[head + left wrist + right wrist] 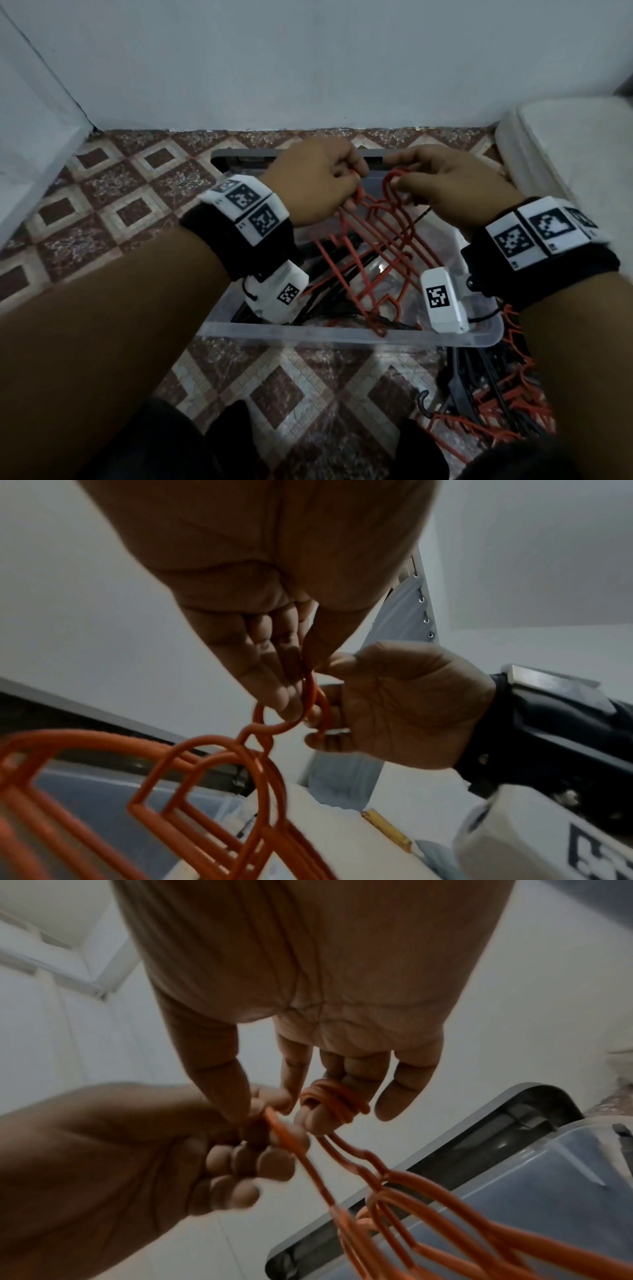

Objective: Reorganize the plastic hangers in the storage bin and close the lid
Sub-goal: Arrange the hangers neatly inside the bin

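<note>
A clear plastic storage bin (pixel 342 334) stands on the tiled floor and holds red and black hangers. Above its far side both hands hold a bunch of orange-red hangers (pixel 383 236) by their hooks. My left hand (pixel 318 181) pinches one hook (pixel 274 726) between thumb and fingers. My right hand (pixel 442 181) has several hooks (pixel 334 1099) looped over its curled fingers. The hanger bodies slope down into the bin towards me. The two hands touch at the hooks.
A white lid (pixel 565 150) leans at the right by the wall. A loose pile of black and red hangers (pixel 489 404) lies on the floor right of the bin. A pale wall (pixel 308 61) runs close behind; my knees are at the bottom edge.
</note>
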{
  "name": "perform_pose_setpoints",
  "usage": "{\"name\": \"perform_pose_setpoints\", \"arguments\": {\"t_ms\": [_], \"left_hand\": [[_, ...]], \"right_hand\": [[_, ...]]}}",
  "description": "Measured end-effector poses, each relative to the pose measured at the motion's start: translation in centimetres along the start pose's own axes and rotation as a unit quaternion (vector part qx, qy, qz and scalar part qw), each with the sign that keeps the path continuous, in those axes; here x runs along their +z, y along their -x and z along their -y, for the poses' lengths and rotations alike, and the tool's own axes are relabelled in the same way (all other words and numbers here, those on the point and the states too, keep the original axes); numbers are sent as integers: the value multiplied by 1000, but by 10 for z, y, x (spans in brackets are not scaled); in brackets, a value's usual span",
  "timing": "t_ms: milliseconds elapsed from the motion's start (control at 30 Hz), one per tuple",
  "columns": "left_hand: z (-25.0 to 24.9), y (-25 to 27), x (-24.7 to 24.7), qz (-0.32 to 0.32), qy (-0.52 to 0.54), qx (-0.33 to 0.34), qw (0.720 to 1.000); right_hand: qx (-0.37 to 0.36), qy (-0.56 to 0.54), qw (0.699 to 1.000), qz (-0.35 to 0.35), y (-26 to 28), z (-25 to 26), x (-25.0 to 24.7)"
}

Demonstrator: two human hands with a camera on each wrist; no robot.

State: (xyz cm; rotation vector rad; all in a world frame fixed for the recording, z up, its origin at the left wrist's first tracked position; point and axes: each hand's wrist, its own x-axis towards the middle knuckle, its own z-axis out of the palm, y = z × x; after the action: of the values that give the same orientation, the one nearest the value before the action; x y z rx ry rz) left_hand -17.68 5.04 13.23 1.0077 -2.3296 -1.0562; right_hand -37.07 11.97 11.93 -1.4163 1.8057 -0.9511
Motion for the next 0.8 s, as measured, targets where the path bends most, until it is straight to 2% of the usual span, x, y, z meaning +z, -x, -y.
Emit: {"name": "perform_pose_setpoints", "arguments": {"t_ms": [100, 167, 267, 400, 433, 500, 567, 633, 700, 767, 800], "left_hand": [[-5, -1, 15, -9, 3, 17, 1000], [-8, -2, 22, 1, 34, 17, 999], [-7, 0, 26, 58, 124, 3, 991], [11, -4, 18, 30, 136, -38, 990], [19, -6, 14, 37, 110, -59, 992], [39, -8, 8, 99, 27, -120, 987], [60, -9, 8, 178, -32, -199, 963], [78, -14, 16, 227, -106, -240, 938], [93, -25, 31, 268, -243, -224, 905], [108, -39, 50, 294, -376, -174, 861], [116, -46, 62, 302, -407, -149, 849]], "right_hand": [[-30, 8, 997, 77, 6, 9, 10], [-49, 64, 995, 56, 8, 10, 12], [-44, 107, 993, 4, 8, 7, 9], [-9, 144, 989, -24, 9, 3, 3], [0, 148, 988, -31, 9, 3, 2], [15, 151, 988, -43, 9, 4, 0], [27, 148, 987, -53, 7, 5, -2], [33, 144, 988, -47, 5, 4, -4], [34, 141, 989, -40, 4, 1, -4], [33, 130, 990, -52, 2, -4, -6], [36, 123, 990, -62, 1, -7, -9]]}}
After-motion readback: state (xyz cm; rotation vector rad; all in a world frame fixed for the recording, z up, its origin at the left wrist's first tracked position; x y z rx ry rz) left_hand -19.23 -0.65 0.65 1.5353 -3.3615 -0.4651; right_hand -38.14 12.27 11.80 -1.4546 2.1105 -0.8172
